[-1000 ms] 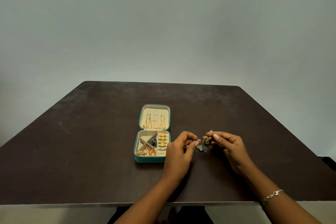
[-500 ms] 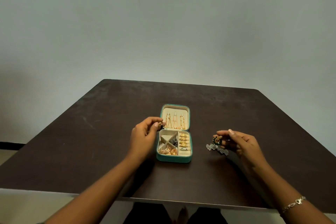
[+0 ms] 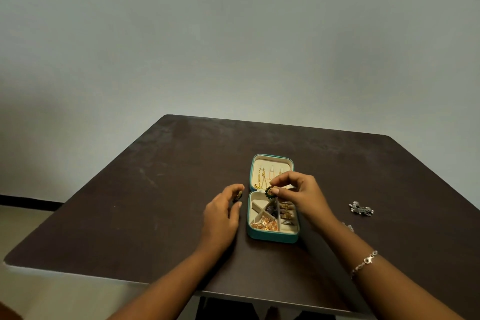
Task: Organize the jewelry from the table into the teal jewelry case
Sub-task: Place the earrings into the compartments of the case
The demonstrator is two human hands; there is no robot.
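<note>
Right hand (image 3: 302,196): fingers pinch a green-gold earring (image 3: 270,192) over the teal jewelry case (image 3: 272,235), frame centre. Left hand (image 3: 223,213): fingers clamped on its mate (image 3: 237,195). Next, likely: lower earring into a free compartment; silver pieces (image 3: 361,208) wait at right.

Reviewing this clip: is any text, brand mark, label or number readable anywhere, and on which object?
None. No readable text appears in this frame.
The teal jewelry case shows no brand or label on its visible outer wall or lid lining.
The table and the wall carry no writing.
The bracelet and the silver pieces on the table are too small to show any marking.
</note>
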